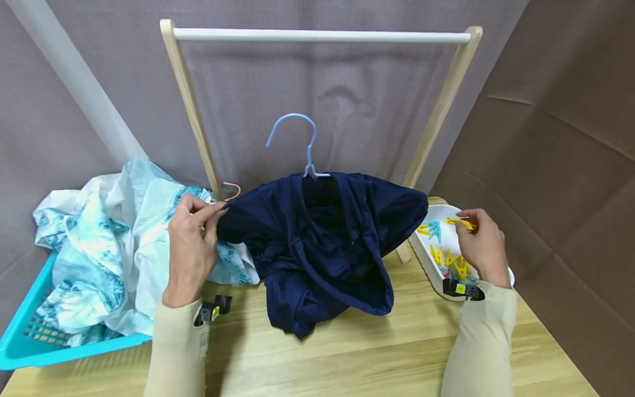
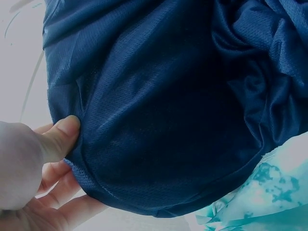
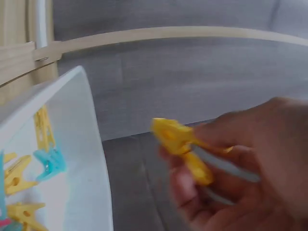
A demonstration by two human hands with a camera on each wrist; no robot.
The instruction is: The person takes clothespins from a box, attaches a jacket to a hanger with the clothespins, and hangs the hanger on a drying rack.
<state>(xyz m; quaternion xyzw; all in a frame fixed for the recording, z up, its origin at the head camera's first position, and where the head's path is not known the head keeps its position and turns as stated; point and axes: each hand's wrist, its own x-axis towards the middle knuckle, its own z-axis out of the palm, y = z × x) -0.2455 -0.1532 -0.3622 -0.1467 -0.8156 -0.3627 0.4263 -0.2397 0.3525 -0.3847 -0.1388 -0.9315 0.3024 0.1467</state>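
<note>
A navy blue garment [image 1: 342, 248] hangs on a light blue hanger [image 1: 311, 143], whose hook rises free of the rack's bar. My left hand [image 1: 192, 242] pinches the garment's left edge; in the left wrist view the thumb [image 2: 67, 130] presses on the hemmed cloth with the other fingers behind it. Over the white tray at the right, my right hand [image 1: 481, 242] holds a yellow clothespin [image 1: 461, 223]. The right wrist view shows that clothespin [image 3: 175, 139] between thumb and fingers, its nose pointing away from the palm.
The white tray [image 1: 424, 253] contains several yellow and blue clothespins. Behind the garment stands a wooden rack with a white bar [image 1: 322, 36]. A turquoise basket [image 1: 84, 353] full of pale blue-and-white cloth [image 1: 99, 259] is at the left. A pink hanger hook [image 1: 233, 190] shows beside the rack's left post.
</note>
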